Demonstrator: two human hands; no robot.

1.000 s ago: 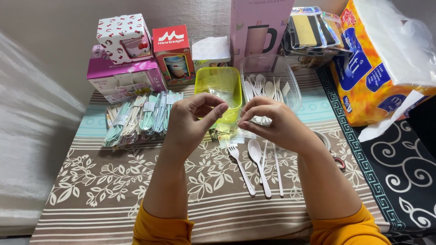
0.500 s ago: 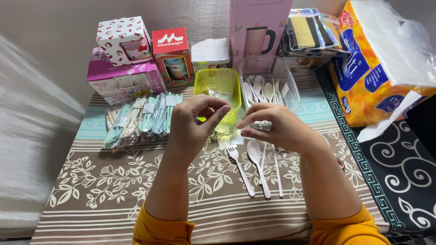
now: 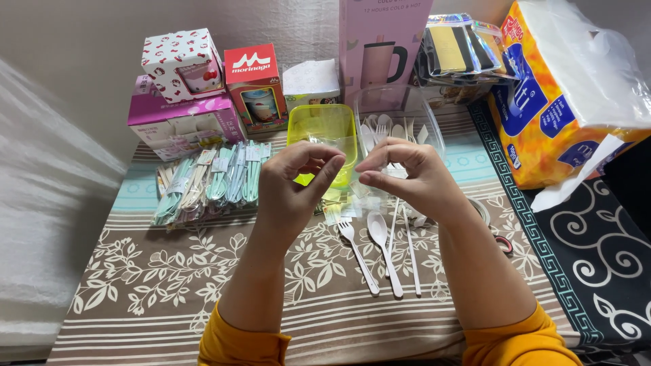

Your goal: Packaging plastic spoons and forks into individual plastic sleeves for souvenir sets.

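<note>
The worktop point(image 3: 169, 298) has a brown cloth with leaves on it. A big orange pack of tissues point(image 3: 563, 95) sits at the right. A yellow tub point(image 3: 324, 129) stands in the middle. The left hand point(image 3: 291, 186) and right hand point(image 3: 410, 176) are raised close together, fingers pinched on a thin clear wrapper point(image 3: 349, 203). A white fork point(image 3: 358, 254) and spoon point(image 3: 381, 244) lie just below.

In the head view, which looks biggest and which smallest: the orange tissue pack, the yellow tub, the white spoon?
1. Orange tissue pack, clearly largest.
2. Yellow tub, partly hidden by the hands.
3. White spoon, smallest.
</note>
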